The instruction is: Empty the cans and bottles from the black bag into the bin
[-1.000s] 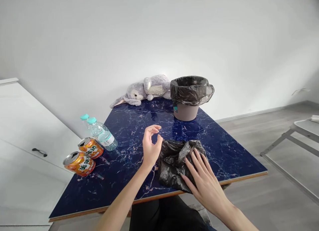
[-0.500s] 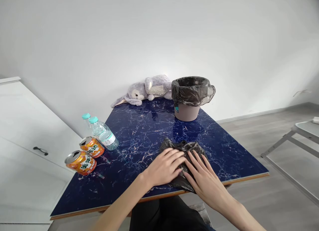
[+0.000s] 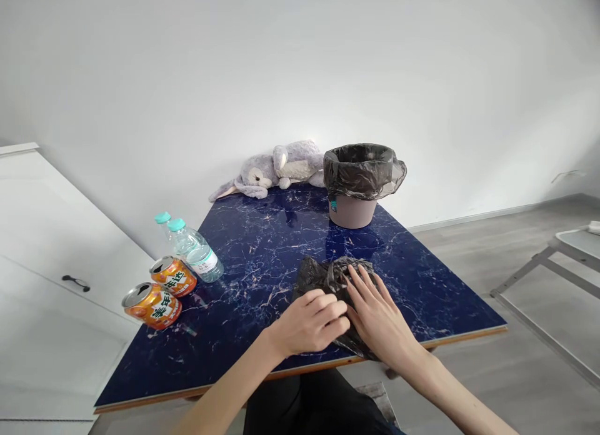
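Observation:
A crumpled black plastic bag (image 3: 312,275) lies near the front edge of the table, bunched up under both hands. My left hand (image 3: 312,322) is closed over its near left part, fingers curled into the film; the fingertips are partly hidden. Flat on the bag's right side rests my right hand (image 3: 377,313), with its fingers stretched forward and slightly apart. Behind the bag stands a grey-brown trash bin (image 3: 352,211), its black liner (image 3: 359,179) folded over the rim.
Two orange drink cans (image 3: 152,305) and two clear water bottles (image 3: 201,254) with turquoise caps stand at the left edge of the blue marbled table (image 3: 253,235). A plush rabbit (image 3: 262,172) lies against the wall. A white cabinet (image 3: 56,335) is on the left, a metal-framed chair (image 3: 553,254) on the right.
My left hand's fingers have gone from stretched out to curled. The right hand has shifted slightly forward, and the bag's far edge is more bunched.

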`<state>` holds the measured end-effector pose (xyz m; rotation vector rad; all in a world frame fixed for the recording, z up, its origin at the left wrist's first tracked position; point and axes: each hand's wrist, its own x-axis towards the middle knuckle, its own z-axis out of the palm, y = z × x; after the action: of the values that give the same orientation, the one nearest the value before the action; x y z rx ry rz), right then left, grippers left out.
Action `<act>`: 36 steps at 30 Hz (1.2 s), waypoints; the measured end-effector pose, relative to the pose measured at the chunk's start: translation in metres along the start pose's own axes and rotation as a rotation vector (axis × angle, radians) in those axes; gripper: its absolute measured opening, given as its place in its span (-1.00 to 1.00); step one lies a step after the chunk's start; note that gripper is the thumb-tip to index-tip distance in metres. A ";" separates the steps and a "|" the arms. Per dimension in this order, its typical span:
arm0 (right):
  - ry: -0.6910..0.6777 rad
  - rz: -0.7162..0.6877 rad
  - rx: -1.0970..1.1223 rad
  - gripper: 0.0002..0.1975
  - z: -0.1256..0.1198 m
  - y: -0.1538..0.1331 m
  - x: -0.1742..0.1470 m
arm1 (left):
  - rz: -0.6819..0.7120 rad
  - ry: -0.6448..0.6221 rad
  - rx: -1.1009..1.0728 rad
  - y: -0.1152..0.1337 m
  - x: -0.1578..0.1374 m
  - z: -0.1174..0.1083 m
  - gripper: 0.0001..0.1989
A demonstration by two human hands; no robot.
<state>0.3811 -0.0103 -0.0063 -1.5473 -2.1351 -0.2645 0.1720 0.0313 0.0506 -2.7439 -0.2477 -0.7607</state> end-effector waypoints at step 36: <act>-0.245 -0.074 0.101 -0.36 0.015 0.027 0.018 | -0.480 -0.506 -0.331 -0.013 -0.016 0.006 -0.16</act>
<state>0.3983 0.0202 -0.0138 -1.5105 -2.3560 0.0096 0.1586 0.0438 0.0406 -3.1966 -0.9916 -0.1896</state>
